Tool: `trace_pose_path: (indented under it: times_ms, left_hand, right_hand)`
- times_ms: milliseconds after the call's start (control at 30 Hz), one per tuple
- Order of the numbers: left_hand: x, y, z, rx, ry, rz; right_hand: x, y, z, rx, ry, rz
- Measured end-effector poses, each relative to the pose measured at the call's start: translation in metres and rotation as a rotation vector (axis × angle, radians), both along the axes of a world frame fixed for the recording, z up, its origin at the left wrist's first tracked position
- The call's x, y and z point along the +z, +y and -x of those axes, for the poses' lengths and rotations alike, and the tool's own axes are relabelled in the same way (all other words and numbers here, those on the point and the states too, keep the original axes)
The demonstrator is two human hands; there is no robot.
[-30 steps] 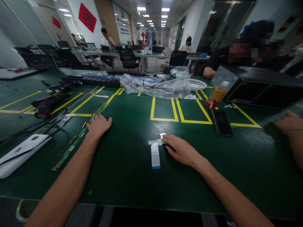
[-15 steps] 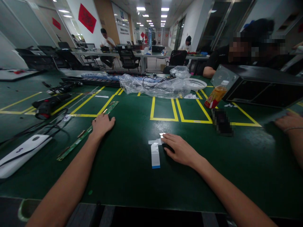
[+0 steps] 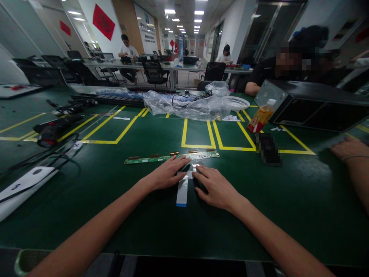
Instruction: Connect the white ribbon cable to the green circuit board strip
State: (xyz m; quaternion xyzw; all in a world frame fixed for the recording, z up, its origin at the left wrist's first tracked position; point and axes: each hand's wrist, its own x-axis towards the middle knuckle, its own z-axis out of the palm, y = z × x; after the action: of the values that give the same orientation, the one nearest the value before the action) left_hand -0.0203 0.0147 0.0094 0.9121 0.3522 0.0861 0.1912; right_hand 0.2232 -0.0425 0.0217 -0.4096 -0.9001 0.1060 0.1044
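Observation:
A long, narrow green circuit board (image 3: 144,159) lies crosswise on the green table (image 3: 161,234), with brown and gold tabs along its far edge. The fingertips of my left hand (image 3: 165,174) rest at the board's near edge, its fingers stretched out and its thumb apart, close to a white flat cable (image 3: 182,190). This ribbon has a blue end toward me and a bend under my hands. My right hand (image 3: 215,184) lies open, fingertips on the cable's far end by the board and thumb spread beneath. The fingers partly hide where cable and board come close.
Clear plastic wrap (image 3: 184,105) and a white basket (image 3: 236,103) lie at the back. To the right are a drink bottle (image 3: 261,115), a black case (image 3: 314,104) and a co-worker's hand (image 3: 347,148). On the left are a white power strip (image 3: 29,188) and a black tool (image 3: 47,136).
My left hand has come from the left toward my right hand. The circuit board has moved right with it and turned from slanting to nearly crosswise. My right hand has hardly moved.

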Motion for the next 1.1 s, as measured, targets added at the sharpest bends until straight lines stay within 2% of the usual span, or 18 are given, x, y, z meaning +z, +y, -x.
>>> trace_pose_path:
  times_ms: [133, 400, 733, 1100]
  left_hand:
    - [0.0, -0.007, -0.006, -0.133, -0.032, 0.021]
    - [-0.006, -0.004, -0.006, -0.037, -0.131, 0.057]
    - [-0.006, -0.002, -0.006, -0.054, -0.152, 0.056]
    - [0.001, -0.003, -0.006, -0.064, -0.159, 0.044]
  right_hand:
    - [0.003, -0.005, 0.004, -0.015, 0.012, 0.022]
    - [0.006, -0.011, 0.008, -0.02, -0.042, 0.04]
    - [0.003, -0.01, 0.012, -0.081, -0.027, 0.037]
    - [0.004, -0.009, 0.012, -0.102, -0.062, 0.025]
